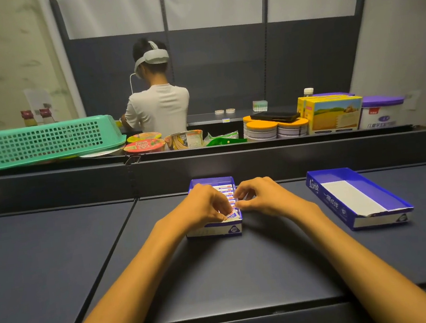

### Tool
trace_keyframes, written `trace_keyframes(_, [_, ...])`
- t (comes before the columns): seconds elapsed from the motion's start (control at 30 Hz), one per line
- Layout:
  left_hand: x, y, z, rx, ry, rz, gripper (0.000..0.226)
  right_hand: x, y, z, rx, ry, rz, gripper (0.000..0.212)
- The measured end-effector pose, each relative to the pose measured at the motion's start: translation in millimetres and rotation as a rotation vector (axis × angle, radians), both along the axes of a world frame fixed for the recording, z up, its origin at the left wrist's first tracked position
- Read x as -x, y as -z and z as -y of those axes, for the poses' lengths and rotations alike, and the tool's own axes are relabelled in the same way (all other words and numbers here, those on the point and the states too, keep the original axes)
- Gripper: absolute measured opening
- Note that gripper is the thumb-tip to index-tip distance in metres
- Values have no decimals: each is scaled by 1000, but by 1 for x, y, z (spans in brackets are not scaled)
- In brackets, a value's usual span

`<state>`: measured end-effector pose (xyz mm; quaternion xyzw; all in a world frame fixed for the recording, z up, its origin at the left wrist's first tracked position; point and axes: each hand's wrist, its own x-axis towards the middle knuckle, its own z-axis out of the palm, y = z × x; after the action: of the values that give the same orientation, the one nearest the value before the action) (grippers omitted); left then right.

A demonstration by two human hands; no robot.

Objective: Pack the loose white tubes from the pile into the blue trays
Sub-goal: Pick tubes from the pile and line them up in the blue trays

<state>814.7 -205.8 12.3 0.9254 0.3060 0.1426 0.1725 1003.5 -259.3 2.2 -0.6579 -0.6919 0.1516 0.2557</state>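
Note:
A blue tray stands in the middle of the dark shelf, packed with a row of white tubes lying crosswise. My left hand is over the tray's left half and pinches the nearest tube at the front end. My right hand is at the tray's right edge, its curled fingertips on the tube ends; what it holds is hidden. A second blue tray lies at the right with a white bottom and no tubes in it. No loose pile is in view.
A raised dark ledge runs behind the trays. Beyond it stand a green basket, noodle cups, round tins, a yellow box and a purple-lidded can. A person in a white shirt stands with their back to me.

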Motion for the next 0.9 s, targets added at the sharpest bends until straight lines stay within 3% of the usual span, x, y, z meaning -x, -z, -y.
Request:
trace_keyframes(0.27, [-8, 0, -4, -25, -6, -76, 13, 0, -1, -1, 1, 6, -1, 29])
trace_keyframes(0.6, [1, -6, -4, 15, 55, -118, 24, 0, -1, -1, 19, 8, 2, 31])
trace_keyframes(0.9, [-14, -9, -1, -104, 33, -212, 16, 1, -2, -1, 11, 18, 18, 28])
